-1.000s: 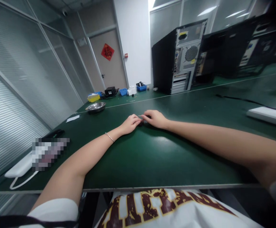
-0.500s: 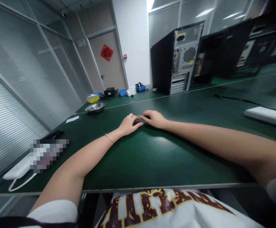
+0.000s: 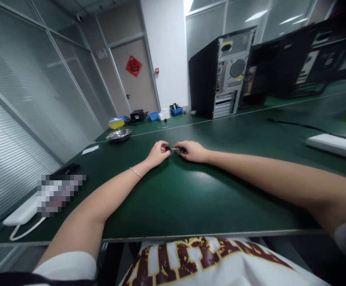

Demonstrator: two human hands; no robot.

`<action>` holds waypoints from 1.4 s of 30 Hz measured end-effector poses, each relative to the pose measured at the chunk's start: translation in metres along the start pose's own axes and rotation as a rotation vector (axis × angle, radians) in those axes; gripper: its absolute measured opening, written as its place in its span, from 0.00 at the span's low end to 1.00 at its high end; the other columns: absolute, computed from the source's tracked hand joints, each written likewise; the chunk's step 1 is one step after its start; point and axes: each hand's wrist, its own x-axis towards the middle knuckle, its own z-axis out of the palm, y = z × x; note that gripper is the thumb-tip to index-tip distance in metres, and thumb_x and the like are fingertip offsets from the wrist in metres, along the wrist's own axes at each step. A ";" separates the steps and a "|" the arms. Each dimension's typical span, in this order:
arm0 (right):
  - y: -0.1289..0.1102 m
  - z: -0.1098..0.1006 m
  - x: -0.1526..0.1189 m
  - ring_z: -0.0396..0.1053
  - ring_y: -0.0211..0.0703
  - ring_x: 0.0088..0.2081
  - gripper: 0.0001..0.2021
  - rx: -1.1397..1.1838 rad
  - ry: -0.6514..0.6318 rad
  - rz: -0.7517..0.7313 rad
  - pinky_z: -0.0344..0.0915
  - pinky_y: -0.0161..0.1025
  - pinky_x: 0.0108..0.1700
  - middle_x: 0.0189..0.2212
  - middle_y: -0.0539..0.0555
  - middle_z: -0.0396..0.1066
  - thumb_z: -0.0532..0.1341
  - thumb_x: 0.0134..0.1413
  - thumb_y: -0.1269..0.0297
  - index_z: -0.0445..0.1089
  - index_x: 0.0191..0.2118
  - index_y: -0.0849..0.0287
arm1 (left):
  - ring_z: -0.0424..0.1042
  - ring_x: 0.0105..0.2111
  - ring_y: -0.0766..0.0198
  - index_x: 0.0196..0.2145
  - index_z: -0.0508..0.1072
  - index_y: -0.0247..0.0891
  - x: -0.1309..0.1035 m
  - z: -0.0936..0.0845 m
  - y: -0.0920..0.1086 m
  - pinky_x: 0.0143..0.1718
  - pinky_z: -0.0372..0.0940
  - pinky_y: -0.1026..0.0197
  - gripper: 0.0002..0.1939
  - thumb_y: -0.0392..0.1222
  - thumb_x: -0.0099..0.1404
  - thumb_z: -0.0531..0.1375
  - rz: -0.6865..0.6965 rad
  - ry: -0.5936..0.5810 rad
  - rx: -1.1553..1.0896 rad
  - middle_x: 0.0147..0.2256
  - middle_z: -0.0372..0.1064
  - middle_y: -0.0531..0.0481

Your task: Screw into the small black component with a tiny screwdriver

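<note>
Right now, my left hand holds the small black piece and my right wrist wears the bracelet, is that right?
Not quite: the head view shows the bracelet on your left wrist. Your left hand does hold the small black piece.

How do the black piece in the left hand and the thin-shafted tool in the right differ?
The black piece looks compact and dark; the tool shows a thin, bright shaft. The left hand pinches the black piece, while the right hand partly covers the tool. Both are small and held close together.
</note>
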 end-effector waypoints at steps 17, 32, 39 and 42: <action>0.009 0.004 0.002 0.73 0.51 0.48 0.22 0.055 -0.006 -0.100 0.67 0.43 0.47 0.49 0.57 0.75 0.61 0.56 0.67 0.65 0.56 0.57 | 0.70 0.30 0.71 0.45 0.71 0.31 0.001 -0.004 0.002 0.36 0.67 0.66 0.21 0.25 0.52 0.62 -0.080 -0.087 -0.250 0.34 0.71 0.50; 0.012 0.008 0.000 0.72 0.48 0.45 0.27 0.251 0.210 -0.166 0.68 0.44 0.47 0.45 0.57 0.74 0.61 0.54 0.64 0.58 0.60 0.58 | 0.71 0.32 0.71 0.48 0.71 0.33 0.000 -0.004 0.003 0.40 0.68 0.64 0.22 0.29 0.54 0.66 -0.030 -0.145 -0.351 0.40 0.72 0.46; 0.012 0.009 0.000 0.71 0.49 0.46 0.27 0.234 0.284 -0.209 0.68 0.47 0.48 0.46 0.58 0.72 0.61 0.55 0.63 0.57 0.60 0.57 | 0.73 0.31 0.69 0.48 0.71 0.32 -0.001 -0.003 0.007 0.39 0.68 0.63 0.23 0.32 0.54 0.69 -0.087 -0.207 -0.394 0.33 0.72 0.50; 0.012 0.009 -0.001 0.71 0.48 0.44 0.27 0.214 0.283 -0.219 0.68 0.46 0.48 0.45 0.57 0.72 0.60 0.55 0.63 0.57 0.60 0.56 | 0.72 0.31 0.70 0.48 0.71 0.32 -0.002 -0.003 0.009 0.38 0.68 0.64 0.24 0.32 0.53 0.70 -0.088 -0.222 -0.397 0.33 0.72 0.51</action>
